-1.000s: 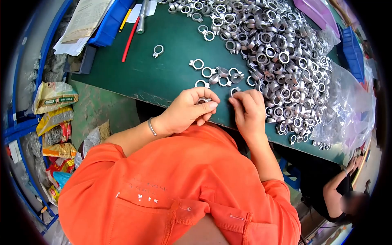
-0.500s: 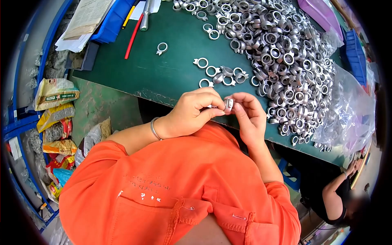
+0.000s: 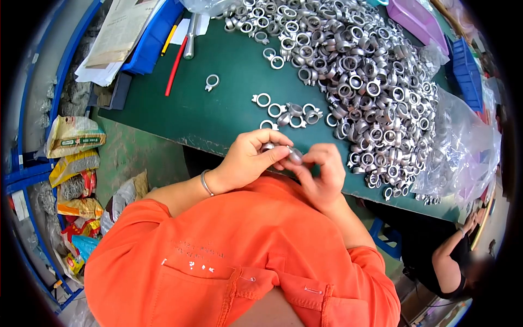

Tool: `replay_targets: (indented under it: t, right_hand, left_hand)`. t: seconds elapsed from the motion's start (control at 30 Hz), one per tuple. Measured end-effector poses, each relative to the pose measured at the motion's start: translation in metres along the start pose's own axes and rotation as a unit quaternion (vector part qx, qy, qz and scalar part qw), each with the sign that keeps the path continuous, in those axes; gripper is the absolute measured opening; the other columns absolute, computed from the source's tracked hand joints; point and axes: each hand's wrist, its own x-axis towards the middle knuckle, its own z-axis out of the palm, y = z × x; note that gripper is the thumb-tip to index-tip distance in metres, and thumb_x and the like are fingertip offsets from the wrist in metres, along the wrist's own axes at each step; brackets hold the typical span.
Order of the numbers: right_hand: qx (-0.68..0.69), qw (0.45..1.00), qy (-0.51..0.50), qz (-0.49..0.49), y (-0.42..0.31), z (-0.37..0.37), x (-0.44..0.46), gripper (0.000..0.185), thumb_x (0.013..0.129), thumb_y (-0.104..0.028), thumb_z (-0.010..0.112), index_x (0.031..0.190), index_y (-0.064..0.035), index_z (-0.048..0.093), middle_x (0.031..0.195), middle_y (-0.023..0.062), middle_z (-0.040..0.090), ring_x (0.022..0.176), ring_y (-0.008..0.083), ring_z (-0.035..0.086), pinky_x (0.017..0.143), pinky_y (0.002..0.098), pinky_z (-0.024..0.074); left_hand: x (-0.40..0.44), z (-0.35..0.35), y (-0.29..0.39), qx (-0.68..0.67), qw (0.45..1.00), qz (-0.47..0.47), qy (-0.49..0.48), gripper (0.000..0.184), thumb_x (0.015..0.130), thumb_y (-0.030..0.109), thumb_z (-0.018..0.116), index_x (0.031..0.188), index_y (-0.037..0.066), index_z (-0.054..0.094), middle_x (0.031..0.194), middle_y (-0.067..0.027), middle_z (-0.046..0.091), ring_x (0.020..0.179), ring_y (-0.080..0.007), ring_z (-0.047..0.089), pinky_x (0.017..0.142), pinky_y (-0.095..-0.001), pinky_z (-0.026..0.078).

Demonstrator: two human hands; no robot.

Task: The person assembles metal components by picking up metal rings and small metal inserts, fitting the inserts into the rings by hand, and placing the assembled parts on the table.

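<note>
My left hand [image 3: 249,158] is closed, thumb against bent fingers, on a grey metal ring [image 3: 267,146] partly covered by the fingers. Pinched between both hands, just over the table's near edge, is another metal ring [image 3: 295,156]. The thumb and fingers of my right hand [image 3: 322,173] grip its right side. Beyond my hands, several loose metal rings with small lugs [image 3: 276,110] lie on the green table [image 3: 180,117]. One single ring [image 3: 212,82] rests apart, farther left.
A big heap of metal rings [image 3: 370,87] covers the table's right side, beside a clear plastic bag [image 3: 449,147]. A red pen [image 3: 176,65], a metal-handled tool [image 3: 190,41] and a blue bin [image 3: 155,41] are at upper left. Another person [image 3: 449,261] sits at lower right.
Both hands have shifted slightly left. The ring between them has turned, showing its rounded side, and a second ring now shows at my left fingers. The view has tilted a little.
</note>
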Motion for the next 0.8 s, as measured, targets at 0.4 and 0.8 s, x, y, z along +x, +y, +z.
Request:
replay_targets:
  t: [0.4, 0.8]
  right_hand:
    - [-0.266, 0.954, -0.064, 0.124, 0.032, 0.003, 0.030, 0.014, 0.081, -0.016, 0.061, 0.083, -0.0030, 0.058, 0.076, 0.0144, 0.058, 0.063, 0.0339, 0.058, 0.054, 0.0400, 0.0477]
    - [0.009, 0.997, -0.077, -0.027, 0.005, -0.007, 0.016, 0.015, 0.073, 0.007, 0.064, 0.086, -0.0003, 0.061, 0.092, 0.0152, 0.063, 0.079, 0.0215, 0.063, 0.066, 0.0286, 0.0519]
  left_hand:
    - [0.004, -0.006, -0.003, -0.175, 0.977, -0.119, -0.024, 0.013, 0.090, 0.016, 0.054, 0.091, 0.003, 0.054, 0.082, -0.0054, 0.057, 0.072, -0.0119, 0.059, 0.055, -0.0230, 0.050]
    - [0.003, 0.001, 0.015, -0.028, 0.999, -0.034, 0.003, 0.011, 0.084, 0.005, 0.060, 0.093, -0.002, 0.061, 0.082, -0.0051, 0.059, 0.063, -0.0086, 0.056, 0.050, -0.0200, 0.048]
